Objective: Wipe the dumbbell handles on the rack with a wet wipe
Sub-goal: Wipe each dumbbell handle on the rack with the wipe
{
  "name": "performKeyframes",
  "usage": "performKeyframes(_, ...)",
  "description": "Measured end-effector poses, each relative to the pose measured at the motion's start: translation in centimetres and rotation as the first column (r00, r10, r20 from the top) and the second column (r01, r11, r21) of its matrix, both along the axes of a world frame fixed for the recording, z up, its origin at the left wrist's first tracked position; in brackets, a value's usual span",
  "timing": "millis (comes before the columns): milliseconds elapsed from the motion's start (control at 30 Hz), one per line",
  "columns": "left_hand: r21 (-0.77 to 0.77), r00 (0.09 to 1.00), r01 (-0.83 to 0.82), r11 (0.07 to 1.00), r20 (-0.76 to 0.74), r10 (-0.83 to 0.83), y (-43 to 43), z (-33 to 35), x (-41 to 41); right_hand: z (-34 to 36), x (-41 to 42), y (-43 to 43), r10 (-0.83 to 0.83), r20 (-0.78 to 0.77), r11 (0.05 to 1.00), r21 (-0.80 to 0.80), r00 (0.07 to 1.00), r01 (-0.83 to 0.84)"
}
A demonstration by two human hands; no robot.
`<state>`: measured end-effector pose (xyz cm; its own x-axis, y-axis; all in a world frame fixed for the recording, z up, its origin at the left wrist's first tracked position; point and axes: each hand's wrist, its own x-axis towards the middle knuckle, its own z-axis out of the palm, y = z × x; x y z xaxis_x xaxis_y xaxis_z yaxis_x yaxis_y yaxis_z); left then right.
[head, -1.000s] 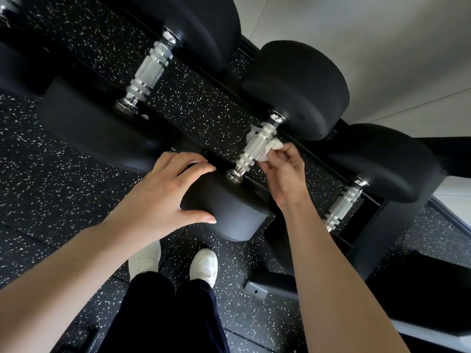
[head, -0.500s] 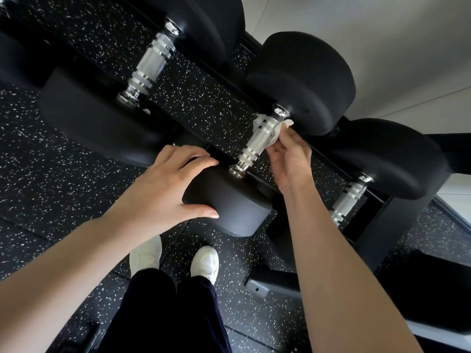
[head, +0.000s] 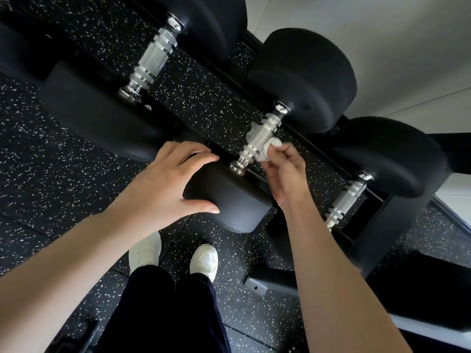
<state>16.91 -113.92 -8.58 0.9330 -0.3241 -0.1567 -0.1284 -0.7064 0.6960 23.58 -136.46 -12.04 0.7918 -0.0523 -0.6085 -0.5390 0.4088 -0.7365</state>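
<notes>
Pinching a crumpled white wet wipe (head: 268,149) between thumb and fingertips, the right hand (head: 286,171) holds it against the right side of the middle dumbbell handle (head: 260,136), toward the front edge of the rack (head: 377,238). Part of the wipe is hidden under the knurled chrome bar, and a scrap shows on its left. The handle's long axis runs diagonally from the near head (head: 237,202) up to the far head (head: 305,80). The left hand (head: 165,184) grips the near head, fingers together on top and thumb spread below. The left handle (head: 153,57) and right handle (head: 346,200) lie parallel.
</notes>
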Motion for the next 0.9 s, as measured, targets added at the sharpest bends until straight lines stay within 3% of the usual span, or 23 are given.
performKeyframes(300,-0.022,1.0,-0.017,1.0,-0.006,0.017,0.0,-0.1,0.0,1.1,-1.8,-0.2,0.275,-0.13,0.931,-0.212,0.953,-0.297)
performKeyframes(500,-0.037,0.999,-0.026,0.999,-0.044,0.025,-0.1,0.1,0.1,2.9,-1.8,0.8,0.171,-0.168,0.923,-0.319,0.971,-0.217)
performKeyframes(567,-0.048,0.998,-0.04,0.998,-0.053,0.037,-0.1,0.2,0.0,3.3,-1.9,1.0,0.145,-0.138,0.83,-0.522,0.98,-0.196)
performKeyframes(667,-0.067,0.996,-0.056,0.996,-0.074,0.051,-0.2,0.2,0.0,4.7,-1.5,1.1,0.174,-0.037,0.614,-0.777,0.984,-0.138)
performKeyframes(900,-0.085,0.994,-0.06,0.995,-0.093,0.052,-0.1,0.3,-0.2,5.6,2.3,3.2,0.423,0.101,0.186,-0.982,0.9,0.023)
